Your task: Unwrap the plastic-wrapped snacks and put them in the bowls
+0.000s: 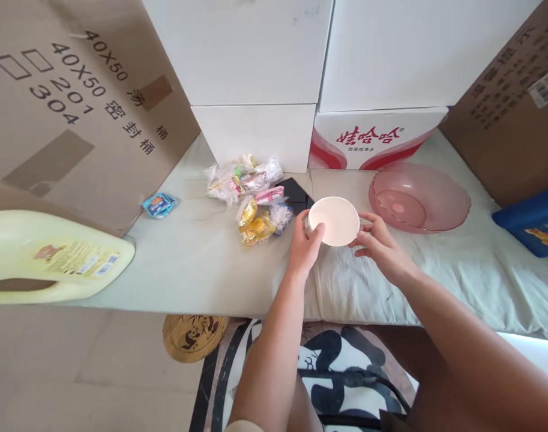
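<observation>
A white cup (335, 223), its round mouth facing up toward me, is held above the front part of the cloth-covered surface. My left hand (304, 243) wraps its left side, with the thumb over the rim. At the right rim, my right hand (382, 245) has its bent fingers against the cup's side. Nothing shows inside the cup except its pale inner wall. Left of it lies a pile of small wrapped packets (255, 201) in clear, yellow and pink plastic. Behind my left hand is a flat black item (295, 195), partly covered by the packets.
A translucent pink bowl (418, 201) stands to the right. White boxes (260, 135) line the back. Cardboard cartons (93, 120) flank both sides. A blue packet (159, 204), yellow jug (71, 255) and blue container (532, 222) sit nearby. Below is a round panda-patterned stool (194, 339).
</observation>
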`<state>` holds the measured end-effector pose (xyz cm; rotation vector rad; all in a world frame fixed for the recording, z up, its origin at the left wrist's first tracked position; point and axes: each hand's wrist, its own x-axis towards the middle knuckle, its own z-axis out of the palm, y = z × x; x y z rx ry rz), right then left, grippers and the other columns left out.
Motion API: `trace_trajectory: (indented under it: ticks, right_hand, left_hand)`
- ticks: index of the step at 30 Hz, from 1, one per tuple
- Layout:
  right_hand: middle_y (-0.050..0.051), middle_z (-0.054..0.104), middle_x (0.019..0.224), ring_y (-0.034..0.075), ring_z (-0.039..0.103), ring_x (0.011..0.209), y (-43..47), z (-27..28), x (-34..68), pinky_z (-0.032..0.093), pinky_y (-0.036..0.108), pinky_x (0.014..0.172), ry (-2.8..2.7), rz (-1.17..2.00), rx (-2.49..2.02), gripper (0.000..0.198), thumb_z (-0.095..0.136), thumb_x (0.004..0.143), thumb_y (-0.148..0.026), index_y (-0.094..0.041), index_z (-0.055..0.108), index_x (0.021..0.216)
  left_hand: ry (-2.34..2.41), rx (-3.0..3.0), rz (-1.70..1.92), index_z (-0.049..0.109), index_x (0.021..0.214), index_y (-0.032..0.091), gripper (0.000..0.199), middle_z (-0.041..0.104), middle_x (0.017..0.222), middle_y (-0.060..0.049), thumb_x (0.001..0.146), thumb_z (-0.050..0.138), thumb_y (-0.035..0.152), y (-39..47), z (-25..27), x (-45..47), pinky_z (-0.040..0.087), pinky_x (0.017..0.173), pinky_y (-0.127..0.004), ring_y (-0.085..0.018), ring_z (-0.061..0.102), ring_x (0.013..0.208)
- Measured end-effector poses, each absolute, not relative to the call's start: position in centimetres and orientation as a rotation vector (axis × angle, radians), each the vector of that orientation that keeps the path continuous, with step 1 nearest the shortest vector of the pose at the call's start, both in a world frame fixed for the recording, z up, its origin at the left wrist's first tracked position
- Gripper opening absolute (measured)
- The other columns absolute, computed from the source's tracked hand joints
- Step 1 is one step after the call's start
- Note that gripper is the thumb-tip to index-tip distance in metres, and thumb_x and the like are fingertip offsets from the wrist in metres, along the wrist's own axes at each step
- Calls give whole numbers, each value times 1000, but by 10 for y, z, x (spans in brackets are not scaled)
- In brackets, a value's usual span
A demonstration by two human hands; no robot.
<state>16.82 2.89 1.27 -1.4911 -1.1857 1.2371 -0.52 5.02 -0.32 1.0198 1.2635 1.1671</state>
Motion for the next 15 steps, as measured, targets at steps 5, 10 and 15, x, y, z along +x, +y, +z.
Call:
trace_trajectory:
  ticks: [5,10,15]
  right_hand:
    - [-2,59,80,13,50,48,62,25,164,43,30,45,-1311,1162,-1593,52,58,78,-31,-28,48,129]
    - [7,66,95,15,53,50,135,48,160,41,30,42,-1283,985,-1732,60,57,69,-19,-25,51,128]
    - [14,68,97,23,65,64,173,64,169,54,38,56,-1300,955,-1998,70,65,78,-29,-20,40,143]
  left_hand:
    - [1153,1069,1278,36,142,23,59,52,147,-13,89,59,37,59,-9,12,47,106,-33,-21,55,132]
    - [1307,871,1418,41,137,27,45,46,149,-14,95,42,45,64,-11,11,49,104,-36,-23,51,137]
    - [1298,855,1405,47,129,25,41,53,137,-12,94,39,46,61,-7,3,49,102,-35,-22,56,128]
